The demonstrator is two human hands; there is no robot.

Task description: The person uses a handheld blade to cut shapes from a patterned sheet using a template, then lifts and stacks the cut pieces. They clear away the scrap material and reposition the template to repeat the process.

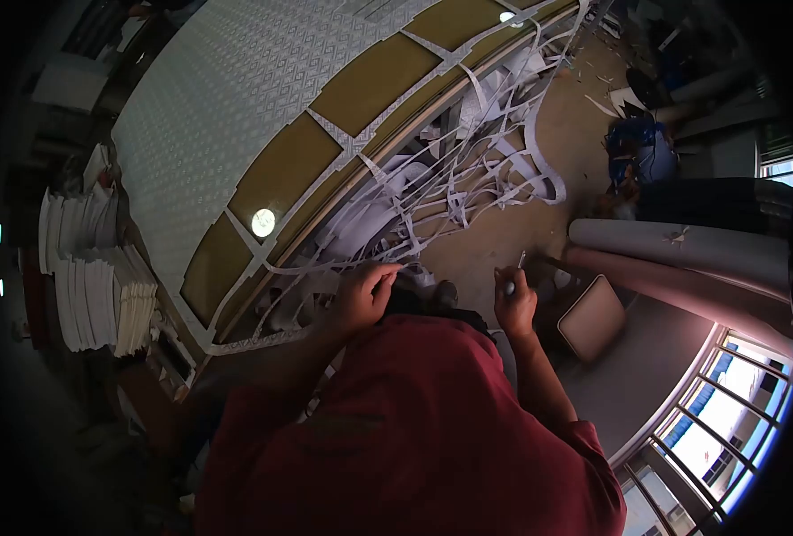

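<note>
I see a long table (236, 192) first, its brown top showing in squares between pale bands. Most of it lies under a large white patterned sheet (227, 80), which looks already cut to shape along the near edge, with narrow bands left crossing the bare board.

Below the table edge hangs a big tangle of white offcut strips (468, 170), spilling down toward the floor (557, 125). From how much waste has piled up, I judge the trimming well along; the stretch near the hands looks like what is left, though I cannot tell how much sheet beyond the frame is untrimmed.

To the left a stack of white folded sheets (102, 286) stands on a lower surface, neat and apparently untouched. I see no bin or box holding the scraps; they lie loose.

A padded stool (591, 317) sits to the right of the person, beside two long rolls (682, 246) lying on the floor.

The left hand (365, 295) is curled, fingers pinching one strip (325, 266) at the table edge. The right hand (514, 304) is closed in a fist around a small knife (515, 272), blade up, held apart from the strip and just off the table edge.
</note>
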